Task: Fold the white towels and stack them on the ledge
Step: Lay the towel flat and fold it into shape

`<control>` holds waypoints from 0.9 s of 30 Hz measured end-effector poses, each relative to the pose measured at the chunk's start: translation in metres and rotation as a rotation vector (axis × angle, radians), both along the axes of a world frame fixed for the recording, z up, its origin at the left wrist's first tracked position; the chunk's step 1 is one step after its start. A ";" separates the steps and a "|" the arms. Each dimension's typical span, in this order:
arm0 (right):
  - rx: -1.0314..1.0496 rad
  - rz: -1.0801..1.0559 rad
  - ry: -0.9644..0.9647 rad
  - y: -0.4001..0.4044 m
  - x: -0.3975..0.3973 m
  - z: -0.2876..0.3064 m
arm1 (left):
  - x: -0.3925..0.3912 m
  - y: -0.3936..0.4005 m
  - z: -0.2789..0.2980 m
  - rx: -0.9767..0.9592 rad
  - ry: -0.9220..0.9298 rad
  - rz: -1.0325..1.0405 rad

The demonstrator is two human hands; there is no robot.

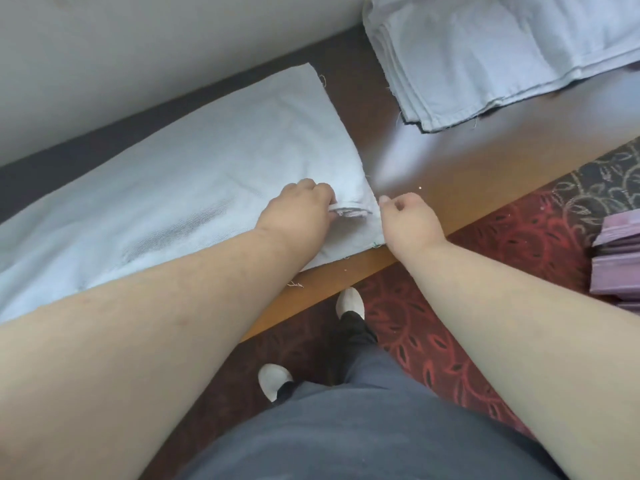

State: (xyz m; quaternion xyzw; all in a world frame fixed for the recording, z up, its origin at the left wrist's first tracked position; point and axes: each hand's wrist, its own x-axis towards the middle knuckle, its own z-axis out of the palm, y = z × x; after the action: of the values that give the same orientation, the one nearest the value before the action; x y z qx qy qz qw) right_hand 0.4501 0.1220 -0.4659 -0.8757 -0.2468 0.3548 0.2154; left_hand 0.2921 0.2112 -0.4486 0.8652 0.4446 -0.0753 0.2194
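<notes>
A white towel (194, 181) lies spread flat along the brown wooden ledge (450, 174), reaching from the left edge of view to the middle. My left hand (301, 211) grips a bunched fold near the towel's right end, fingers curled round it. Just to the right, my right hand (405, 216) pinches the towel's right edge between thumb and fingertips. A stack of folded white towels (485, 53) sits on the ledge at the upper right, against the wall.
A pale wall (138, 46) runs behind the ledge. Red patterned carpet (485, 271) lies below the ledge's front edge, with my feet in white slippers (349, 301) on it. Purple stacked items (616, 258) sit at the right edge.
</notes>
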 end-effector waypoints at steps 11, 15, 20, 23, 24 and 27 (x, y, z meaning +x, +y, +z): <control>-0.028 0.178 -0.099 -0.006 0.013 -0.027 | 0.044 -0.006 -0.026 0.215 0.145 -0.255; 0.006 0.184 -0.101 -0.005 0.024 -0.032 | 0.052 -0.003 -0.025 0.032 0.070 -0.115; -0.043 0.205 -0.087 0.001 0.028 -0.032 | 0.046 -0.015 -0.016 0.038 -0.261 0.005; -0.056 0.231 -0.090 0.002 0.029 -0.030 | 0.045 -0.029 -0.014 0.104 -0.329 -0.082; -0.039 0.246 -0.087 0.001 0.031 -0.030 | 0.044 -0.034 -0.017 0.100 -0.284 -0.108; -0.002 0.267 -0.030 -0.006 0.037 -0.024 | 0.040 -0.045 -0.031 0.131 -0.007 -0.177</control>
State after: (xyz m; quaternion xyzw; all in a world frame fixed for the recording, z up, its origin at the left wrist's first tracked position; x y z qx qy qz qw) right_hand 0.4870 0.1158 -0.4901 -0.8403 -0.3641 0.3677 0.1616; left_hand 0.3318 0.1663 -0.4794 0.9138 0.3696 -0.0620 0.1565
